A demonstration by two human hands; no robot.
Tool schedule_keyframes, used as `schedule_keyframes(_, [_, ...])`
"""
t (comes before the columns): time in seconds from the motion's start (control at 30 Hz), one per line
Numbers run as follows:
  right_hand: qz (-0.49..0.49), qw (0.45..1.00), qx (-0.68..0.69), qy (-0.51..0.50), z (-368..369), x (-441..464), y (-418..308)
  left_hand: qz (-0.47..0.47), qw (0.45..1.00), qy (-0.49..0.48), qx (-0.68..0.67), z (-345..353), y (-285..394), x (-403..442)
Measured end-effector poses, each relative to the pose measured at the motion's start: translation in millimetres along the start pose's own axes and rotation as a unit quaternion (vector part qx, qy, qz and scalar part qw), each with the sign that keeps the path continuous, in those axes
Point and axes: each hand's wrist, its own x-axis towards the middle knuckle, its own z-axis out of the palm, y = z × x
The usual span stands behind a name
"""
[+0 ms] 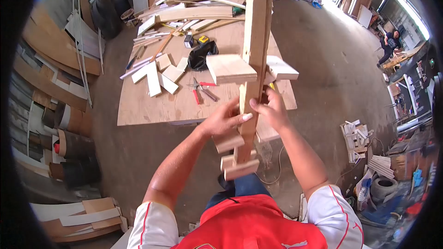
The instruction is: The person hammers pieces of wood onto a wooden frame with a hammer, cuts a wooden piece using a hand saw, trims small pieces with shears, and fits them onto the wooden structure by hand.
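A long wooden post [254, 32] with short boards fixed across it stands in front of me, its upper end over the table. My left hand [227, 119] is closed on the post's left side, with the thumb against its face. From the right, my right hand [273, 110] grips the same post, its fingers partly hidden behind it. Above my hands, a wide pale board [230, 68] sticks out to the left and another board [281, 69] to the right. A small wooden block [241, 169] crosses the lower end near my legs.
The plywood table [147, 110] bears red-handled pliers [197, 93], a black bag [202, 56], a yellow tape measure [203, 39], wood offcuts [153, 78] and a pile of strips [198, 14]. A person [391, 44] sits far right. A wooden piece [355, 140] lies on the floor.
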Motion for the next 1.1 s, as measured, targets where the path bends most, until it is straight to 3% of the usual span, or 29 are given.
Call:
schedule_keyframes(0.07, [-0.068,0.994,-0.079,0.016,-11,29,-6,0.043,0.996,0.038,0.061,-8,30,22])
schedule_keyframes(0.2, [-0.132,0.983,-0.091,0.087,-18,95,-30,0.12,0.961,0.119,0.22,-38,60,81])
schedule_keyframes(0.23, [-0.194,0.966,-0.133,0.105,-20,115,-31,0.123,0.954,0.145,0.233,-46,65,98])
schedule_keyframes(0.47, [-0.146,0.964,-0.195,0.106,-59,269,-4,0.083,0.937,0.167,0.294,-144,68,246])
schedule_keyframes(0.5, [-0.11,0.976,-0.161,0.093,-66,291,8,0.114,0.945,0.172,0.253,-157,59,265])
schedule_keyframes(0.6, [-0.119,0.964,-0.221,0.093,-87,347,44,0.082,0.948,0.191,0.239,-173,59,310])
schedule_keyframes(0.67, [-0.158,0.945,-0.265,0.105,-97,369,53,0.051,0.94,0.193,0.277,-188,50,336])
schedule_keyframes(0.73, [-0.081,0.972,-0.214,0.063,-104,387,64,0.063,0.929,0.194,0.308,-205,29,356])
schedule_keyframes(0.97, [-0.072,0.988,-0.109,0.085,-110,428,87,0.003,0.935,0.188,0.3,-234,11,396])
schedule_keyframes(1.1, [-0.113,0.964,-0.212,0.11,-113,433,81,0.002,0.961,0.171,0.217,-249,-3,411])
